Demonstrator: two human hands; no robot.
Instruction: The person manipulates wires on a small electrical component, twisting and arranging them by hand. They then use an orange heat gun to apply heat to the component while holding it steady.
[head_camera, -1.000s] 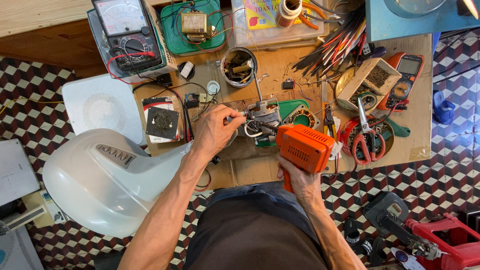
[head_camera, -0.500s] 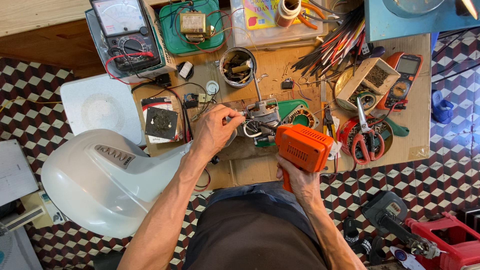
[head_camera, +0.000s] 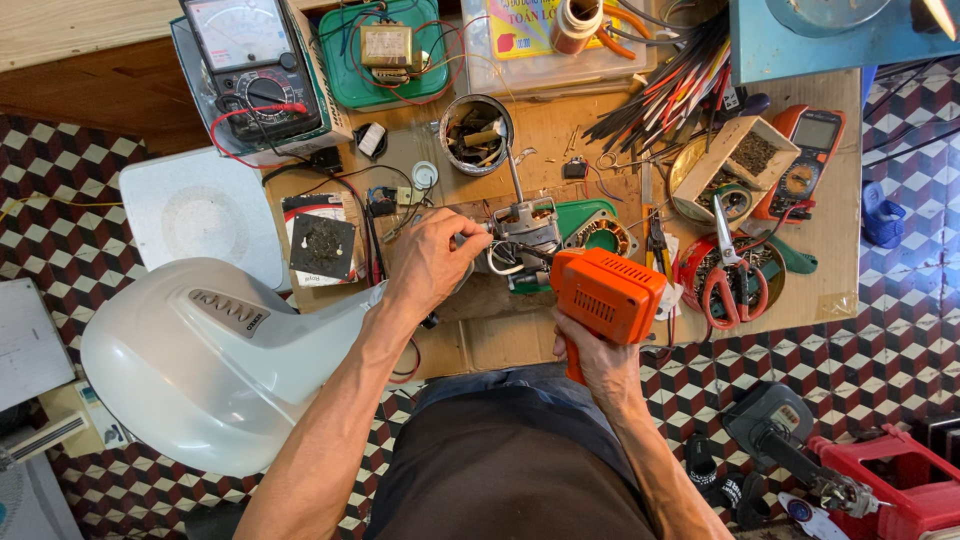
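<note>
On the cluttered wooden bench (head_camera: 560, 135), left hand (head_camera: 430, 265) pinches the small metal motor (head_camera: 525, 240), fingers closed on it. Right hand (head_camera: 600, 365) grips the orange power tool (head_camera: 605, 295), tip at motor; work looks midway, motor unassembled.

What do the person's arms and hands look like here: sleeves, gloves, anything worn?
Both arms are bare from the hands to past the elbows: no sleeves in view, no gloves. The left hand and right hand show no rings that I can make out, and neither wrist carries a watch or band. Forearms are lean. No cables or markings on them.
</note>
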